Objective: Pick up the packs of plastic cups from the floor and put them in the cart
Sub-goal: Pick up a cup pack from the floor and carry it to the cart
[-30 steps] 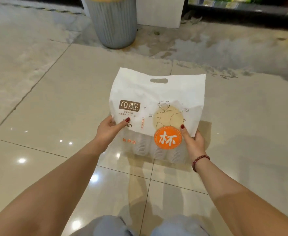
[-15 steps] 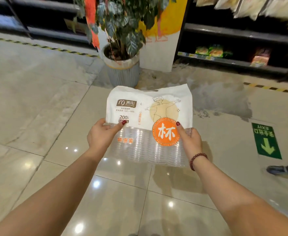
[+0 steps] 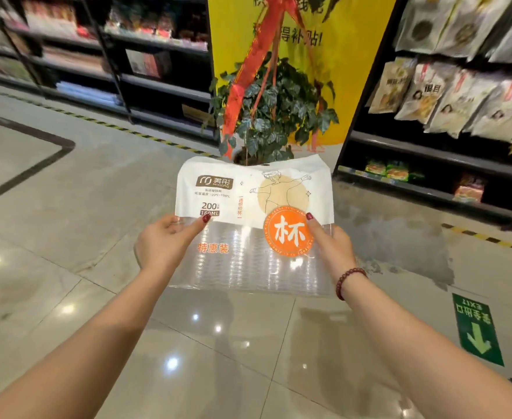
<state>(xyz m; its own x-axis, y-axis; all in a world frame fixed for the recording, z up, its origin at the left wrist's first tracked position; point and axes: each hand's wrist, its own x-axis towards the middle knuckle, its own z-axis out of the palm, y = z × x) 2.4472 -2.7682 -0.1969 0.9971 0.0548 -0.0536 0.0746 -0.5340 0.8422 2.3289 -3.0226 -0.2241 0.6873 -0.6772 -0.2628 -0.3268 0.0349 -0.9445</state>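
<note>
Your glossy tiled floor (image 3: 67, 267) bears a green exit-arrow sticker (image 3: 477, 328) at right and yellow-black striped tape (image 3: 490, 238) before the shelves (image 3: 430, 152).

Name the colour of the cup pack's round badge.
Orange badge with white lettering on the cup pack; head view.

Warm overhead light, glare spots on glossy floor tiles (image 3: 206, 373) at 6 o'clock, shelves (image 3: 67, 55) at 10 o'clock blurred, edges bowed.
</note>
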